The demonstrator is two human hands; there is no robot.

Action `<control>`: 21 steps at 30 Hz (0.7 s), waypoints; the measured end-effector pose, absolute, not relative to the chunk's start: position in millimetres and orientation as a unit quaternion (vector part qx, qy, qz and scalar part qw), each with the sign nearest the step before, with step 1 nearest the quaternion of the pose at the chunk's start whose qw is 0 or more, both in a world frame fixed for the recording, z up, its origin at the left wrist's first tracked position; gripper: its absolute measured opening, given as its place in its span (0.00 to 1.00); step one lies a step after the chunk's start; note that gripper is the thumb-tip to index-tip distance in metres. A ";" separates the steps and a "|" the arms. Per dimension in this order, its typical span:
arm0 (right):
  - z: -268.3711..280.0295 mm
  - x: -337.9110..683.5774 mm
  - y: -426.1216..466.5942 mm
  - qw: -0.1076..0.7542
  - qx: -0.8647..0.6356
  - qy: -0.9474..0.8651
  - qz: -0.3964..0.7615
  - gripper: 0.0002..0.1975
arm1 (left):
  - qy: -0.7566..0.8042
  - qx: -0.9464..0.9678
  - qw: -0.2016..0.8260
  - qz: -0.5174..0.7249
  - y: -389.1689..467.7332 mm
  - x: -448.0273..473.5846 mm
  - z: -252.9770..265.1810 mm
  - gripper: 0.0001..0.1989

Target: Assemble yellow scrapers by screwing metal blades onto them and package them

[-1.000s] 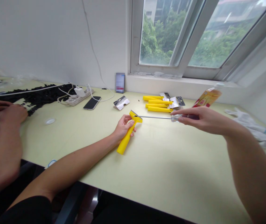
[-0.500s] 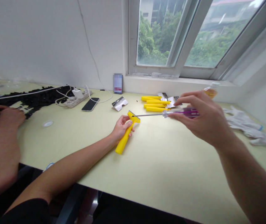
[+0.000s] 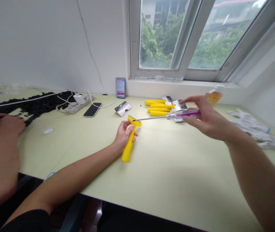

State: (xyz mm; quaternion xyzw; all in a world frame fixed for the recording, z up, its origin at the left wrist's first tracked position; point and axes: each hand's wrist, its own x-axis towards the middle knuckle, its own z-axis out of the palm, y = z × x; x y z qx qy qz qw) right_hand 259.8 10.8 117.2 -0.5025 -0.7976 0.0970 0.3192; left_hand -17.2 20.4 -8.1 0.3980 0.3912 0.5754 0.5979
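Note:
A yellow scraper [image 3: 129, 143] is held by its neck in my left hand [image 3: 123, 133], its wide head up and its handle slanting down toward me. My right hand [image 3: 210, 120] grips the back of a screwdriver [image 3: 182, 114] with a clear and purple handle; thumb and fingers lie along it, some fingers lifted. The screwdriver's shaft runs left to the scraper's head, and its tip meets the head near a screw hole. Behind them lie several more yellow scrapers [image 3: 160, 106], partly over printed cards.
A folded card [image 3: 122, 108], a phone [image 3: 92, 110] and a power strip [image 3: 77, 104] lie at the back. White gloves [image 3: 251, 124] and a bottle [image 3: 213, 96] are on the right. A co-worker's hands [image 3: 9, 125] are by black pieces [image 3: 41, 104] on the left.
My right hand has opened its fingers somewhat along the screwdriver handle. The scraper has turned slightly more upright. The whole view has shifted a little.

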 end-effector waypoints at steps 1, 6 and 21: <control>117.1 260.4 11.5 0.327 -0.499 -0.796 0.103 0.25 | 0.391 0.398 0.595 0.578 20.0 -16.7 -7.9 0.22; 113.7 265.0 16.7 0.277 -0.605 -0.745 0.044 0.26 | 0.395 0.401 0.592 0.576 19.2 -16.0 -8.6 0.21; 104.2 266.1 21.6 0.333 -0.581 -0.735 0.105 0.25 | 0.404 0.399 0.584 0.581 21.4 -17.0 -10.7 0.18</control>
